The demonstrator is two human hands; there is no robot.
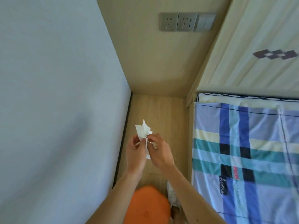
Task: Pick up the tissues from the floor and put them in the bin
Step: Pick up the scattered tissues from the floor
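A crumpled white tissue (144, 130) is held up in front of me, above the light wooden floor (163, 110). My left hand (135, 151) pinches its lower part from the left. My right hand (159, 151) grips it from the right, fingertips meeting the left hand's. A strip of the tissue hangs down between the two hands. No bin is in view, and I see no other tissue on the floor.
A pale wall (56, 94) runs along the left. A bed with a plaid blue sheet (246, 151) fills the right. Ahead stands a beige panel with sockets (178, 21). My orange-clad knee (147, 206) and a white shoe (172, 194) are below.
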